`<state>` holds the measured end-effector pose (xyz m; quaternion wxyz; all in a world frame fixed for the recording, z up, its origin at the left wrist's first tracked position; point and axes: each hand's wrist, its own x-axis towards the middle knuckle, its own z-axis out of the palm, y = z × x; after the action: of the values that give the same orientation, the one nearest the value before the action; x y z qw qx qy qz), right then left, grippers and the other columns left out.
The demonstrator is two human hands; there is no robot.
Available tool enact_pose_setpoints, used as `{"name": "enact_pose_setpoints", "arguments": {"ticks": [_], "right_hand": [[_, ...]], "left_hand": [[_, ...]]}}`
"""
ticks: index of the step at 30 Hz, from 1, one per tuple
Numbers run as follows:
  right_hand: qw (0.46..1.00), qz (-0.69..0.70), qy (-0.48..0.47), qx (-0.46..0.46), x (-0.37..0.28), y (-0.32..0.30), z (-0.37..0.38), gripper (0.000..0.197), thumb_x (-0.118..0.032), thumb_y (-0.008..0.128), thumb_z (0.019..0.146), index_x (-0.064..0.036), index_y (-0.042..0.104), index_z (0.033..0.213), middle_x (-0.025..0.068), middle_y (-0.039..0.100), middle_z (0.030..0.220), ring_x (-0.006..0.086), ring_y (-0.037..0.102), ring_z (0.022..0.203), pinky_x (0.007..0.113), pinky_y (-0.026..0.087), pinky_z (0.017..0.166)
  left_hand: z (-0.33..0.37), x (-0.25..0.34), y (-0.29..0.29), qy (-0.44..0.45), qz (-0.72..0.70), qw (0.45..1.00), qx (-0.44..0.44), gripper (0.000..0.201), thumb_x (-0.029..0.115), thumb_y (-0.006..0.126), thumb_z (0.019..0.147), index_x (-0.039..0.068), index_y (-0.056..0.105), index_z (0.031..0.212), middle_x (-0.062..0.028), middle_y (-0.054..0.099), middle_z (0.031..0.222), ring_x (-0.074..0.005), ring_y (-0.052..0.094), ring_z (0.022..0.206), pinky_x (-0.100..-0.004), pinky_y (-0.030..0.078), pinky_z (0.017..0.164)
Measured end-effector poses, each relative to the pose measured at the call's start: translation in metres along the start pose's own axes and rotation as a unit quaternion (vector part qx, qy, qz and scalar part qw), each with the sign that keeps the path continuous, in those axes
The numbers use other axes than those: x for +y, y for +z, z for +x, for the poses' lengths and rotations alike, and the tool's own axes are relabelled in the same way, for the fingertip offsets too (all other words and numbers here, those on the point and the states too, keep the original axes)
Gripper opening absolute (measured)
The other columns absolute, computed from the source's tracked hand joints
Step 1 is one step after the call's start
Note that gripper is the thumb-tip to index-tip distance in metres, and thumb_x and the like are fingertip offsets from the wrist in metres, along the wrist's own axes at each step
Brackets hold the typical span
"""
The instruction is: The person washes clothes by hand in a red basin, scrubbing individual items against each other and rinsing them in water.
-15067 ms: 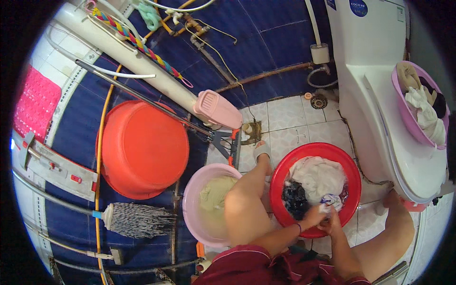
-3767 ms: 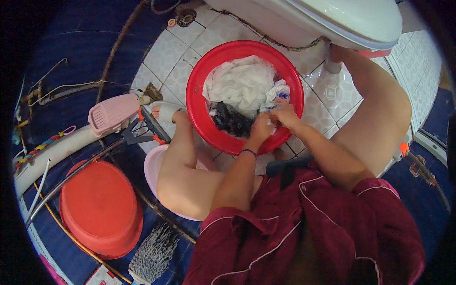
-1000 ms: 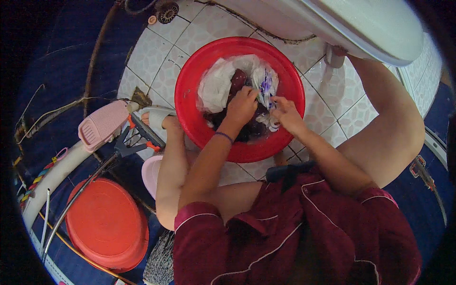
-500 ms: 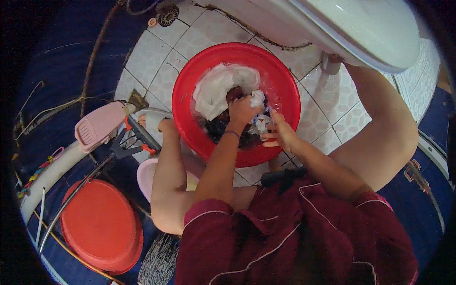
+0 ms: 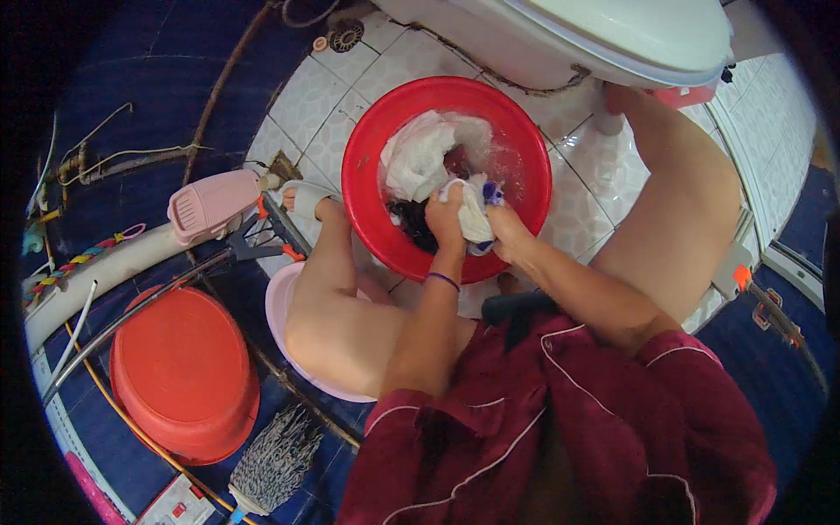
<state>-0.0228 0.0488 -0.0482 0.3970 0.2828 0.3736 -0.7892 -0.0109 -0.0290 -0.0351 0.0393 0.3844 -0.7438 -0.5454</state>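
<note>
A round red basin (image 5: 357, 232) stands on the tiled floor between my legs, with wet laundry and some water in it. Over its near half, my left hand (image 5: 446, 219) is closed around one side of a bunched white cloth with blue-purple patches (image 5: 473, 213). My right hand (image 5: 511, 233) grips the other side, close beside the left. Farther back in the basin lies a larger white cloth (image 5: 422, 156). Dark fabric (image 5: 415, 224) shows left of my left hand. Part of the laundry is hidden under my hands.
A white toilet (image 5: 604, 44) rises beyond the basin on the right. To my left are a pink plastic item with a slotted top (image 5: 214, 207), an upturned red tub (image 5: 179, 367) and a mop head (image 5: 278, 455). A pink tub (image 5: 276, 306) sits partly under my left leg.
My right hand, earlier with its fingers spread beside the white-and-blue cloth, has closed on it. The cloth is now bunched between both hands nearer the basin's near rim. The view has shifted somewhat.
</note>
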Motion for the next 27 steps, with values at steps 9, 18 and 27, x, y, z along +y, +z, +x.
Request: {"name": "enact_pose_setpoints", "arguments": {"ticks": [9, 18, 27], "right_hand": [[0.992, 0.074, 0.043, -0.095, -0.009, -0.031, 0.013, 0.024, -0.028, 0.041, 0.078, -0.0099, 0.053, 0.090, 0.0035, 0.056, 0.081, 0.0150, 0.054, 0.069, 0.028, 0.044, 0.062], [0.904, 0.243, 0.036, -0.351, -0.012, -0.107, 0.050, 0.022, -0.027, 0.035, 0.079, -0.0130, 0.049, 0.089, 0.0061, 0.052, 0.078, 0.0205, 0.051, 0.071, 0.034, 0.043, 0.065], [0.960, -0.236, -0.136, 0.066, -0.074, -0.014, -0.006, 0.046, -0.033, 0.047, 0.073, 0.0020, 0.044, 0.103, 0.0147, 0.050, 0.096, 0.0233, 0.045, 0.095, 0.030, 0.032, 0.084]], "left_hand": [[-0.011, 0.007, 0.031, 0.013, 0.078, 0.996, -0.035, 0.028, 0.022, 0.057, 0.068, -0.003, 0.053, 0.080, -0.0095, 0.057, 0.067, -0.0186, 0.054, 0.063, -0.0299, 0.042, 0.059], [-0.051, 0.025, 0.060, 0.154, 0.087, 0.982, -0.068, 0.026, 0.023, 0.053, 0.074, -0.002, 0.054, 0.082, -0.0125, 0.057, 0.074, -0.0207, 0.054, 0.065, -0.0315, 0.042, 0.059], [0.033, -0.036, 0.021, -0.169, -0.203, 0.962, 0.071, 0.028, 0.021, 0.053, 0.072, -0.002, 0.049, 0.088, -0.0128, 0.053, 0.085, -0.0205, 0.052, 0.076, -0.0314, 0.040, 0.067]]}}
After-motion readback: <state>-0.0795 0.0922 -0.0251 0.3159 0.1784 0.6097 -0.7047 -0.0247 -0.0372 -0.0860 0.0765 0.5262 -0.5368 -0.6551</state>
